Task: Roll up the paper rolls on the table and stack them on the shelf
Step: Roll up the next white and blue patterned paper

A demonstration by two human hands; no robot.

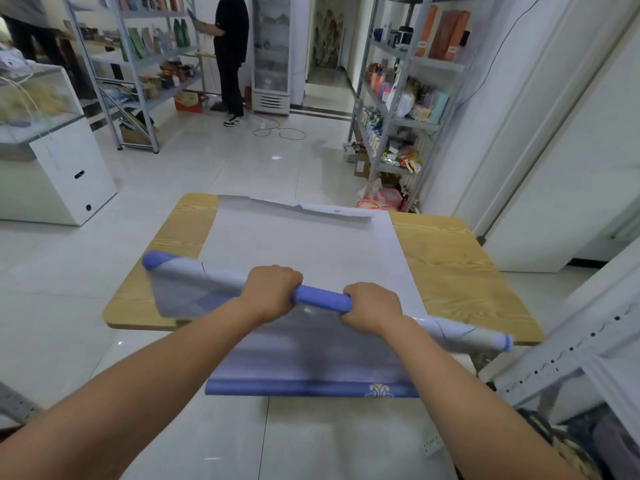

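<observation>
A long blue-and-white paper roll point(320, 298) slants across the near part of the wooden table point(446, 268), its left end farther away than its right end. My left hand point(272, 292) and my right hand point(372, 306) both grip the roll near its middle, fingers curled over it. An unrolled length of the same blue paper point(311, 362) hangs from the roll over the table's near edge. A second sheet, white paper point(304, 244), lies flat on the table behind the roll, its far end slightly curled.
A grey metal shelf point(568, 348) stands close on my right. Stocked shelves point(398, 98) line the right wall and the far left. A white glass-topped counter point(59, 168) is at left. A person point(230, 57) stands far back by a fridge.
</observation>
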